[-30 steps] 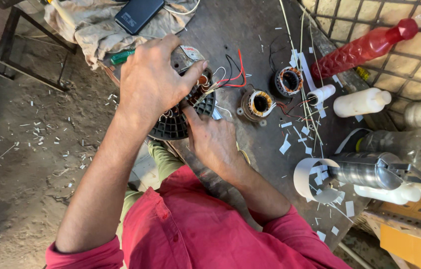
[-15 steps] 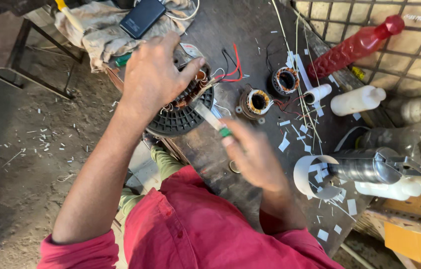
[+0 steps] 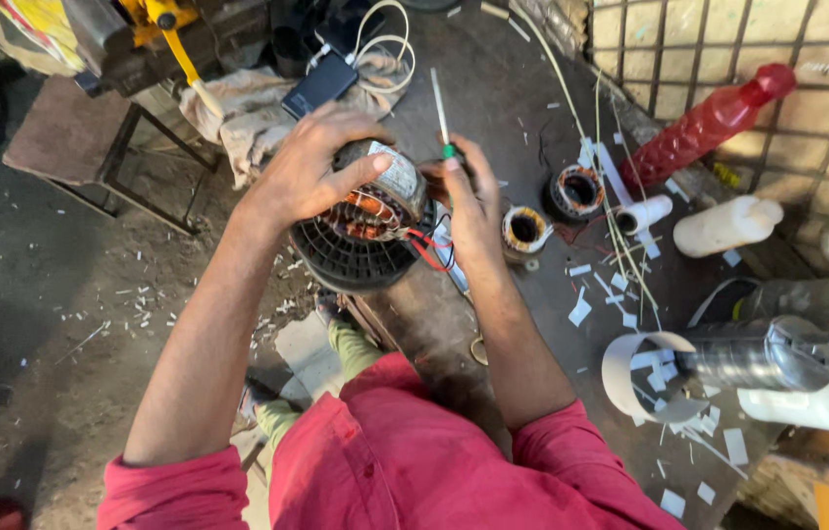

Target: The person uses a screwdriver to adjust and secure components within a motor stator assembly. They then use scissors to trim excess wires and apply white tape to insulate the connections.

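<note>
Dark, stained metal forms our workbench (image 3: 493, 98), littered with white paper scraps and backed by a tiled wall. We take the motor stator (image 3: 367, 221) as landmark: it sits at the bench's near edge, a black ribbed round housing with glossy copper windings and red and black leads trailing out.

Our left hand (image 3: 311, 172) is wrapped over its top, fingers curled and thumb pressed on the steel casing. Our right hand (image 3: 473, 201), just right of the stator, is closed around a screwdriver (image 3: 442, 113) with a green collar, its thin shaft pointing up and away from us.

We judge the work mid-way: the coils sit in the core, yet the leads hang loose and untied.

Right of the stator lie two small wound coils (image 3: 524, 231), further right a red plastic bottle (image 3: 704, 123) and a white bottle (image 3: 724, 226). Beyond the stator, a phone (image 3: 321, 83) rests on a crumpled cloth (image 3: 248, 113).
</note>
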